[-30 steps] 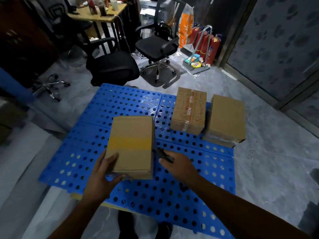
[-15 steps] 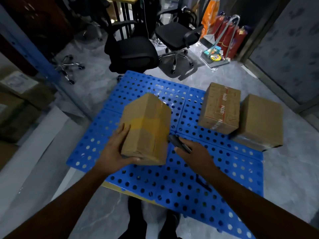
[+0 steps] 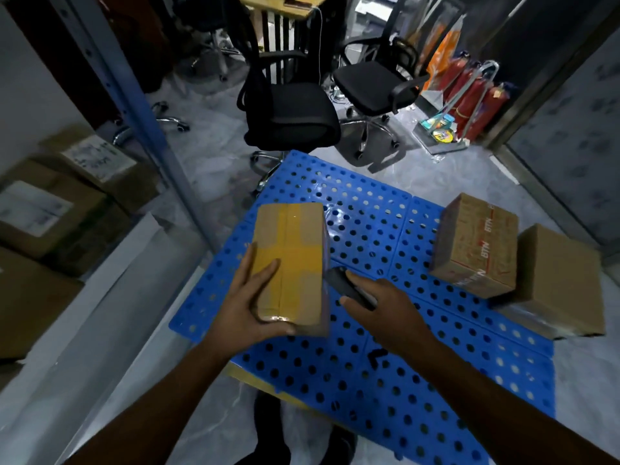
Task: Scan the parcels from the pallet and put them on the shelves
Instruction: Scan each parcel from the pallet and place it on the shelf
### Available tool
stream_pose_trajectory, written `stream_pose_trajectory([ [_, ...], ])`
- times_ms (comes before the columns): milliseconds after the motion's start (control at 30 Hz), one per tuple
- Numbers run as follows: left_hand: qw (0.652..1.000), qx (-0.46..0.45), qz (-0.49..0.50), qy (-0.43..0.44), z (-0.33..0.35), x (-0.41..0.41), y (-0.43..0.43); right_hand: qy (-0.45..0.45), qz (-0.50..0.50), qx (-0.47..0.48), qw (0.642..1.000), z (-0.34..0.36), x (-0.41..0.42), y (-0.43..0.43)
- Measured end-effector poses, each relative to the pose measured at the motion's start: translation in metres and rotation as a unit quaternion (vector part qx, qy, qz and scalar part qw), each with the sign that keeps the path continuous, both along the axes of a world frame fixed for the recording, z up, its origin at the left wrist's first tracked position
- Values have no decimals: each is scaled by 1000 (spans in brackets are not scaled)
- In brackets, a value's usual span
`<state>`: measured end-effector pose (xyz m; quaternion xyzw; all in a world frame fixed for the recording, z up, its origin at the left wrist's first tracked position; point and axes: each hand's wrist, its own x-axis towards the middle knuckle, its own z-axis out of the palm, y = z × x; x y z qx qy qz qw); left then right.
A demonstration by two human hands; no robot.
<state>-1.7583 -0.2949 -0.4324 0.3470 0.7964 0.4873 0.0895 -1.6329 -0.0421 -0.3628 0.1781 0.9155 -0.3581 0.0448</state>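
My left hand grips the near end of a brown parcel crossed with yellow tape and holds it up above the blue perforated pallet. Just right of the parcel, my right hand holds a black handheld scanner whose head points at the parcel's side. Two more parcels stand on the pallet's right side: one with printed tape and a plain brown one. To the left, a shelf with a blue upright post carries labelled cardboard boxes.
Two black office chairs stand just beyond the pallet. Red fire extinguishers in a metal stand are at the back right. A wooden desk is at the far back. Grey floor surrounds the pallet.
My left hand has lifted the yellow-taped parcel off the pallet and turned it taped face up. The view has swung left toward the shelf. My right hand still holds the scanner beside it.
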Motion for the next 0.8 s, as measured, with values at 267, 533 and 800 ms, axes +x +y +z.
stream_pose_trajectory([
  [267, 997, 8, -13, -81, -18, -43, -70, -81, 128, 118, 982, 26, -46, -42],
  [533, 994, 9, 29, -104, -47, -20, -69, -128, 181, 244, 944, 36, -78, -56],
  [800, 995, 11, 50, -81, -51, -13, -42, -155, 229, 313, 909, 65, -76, -44],
])
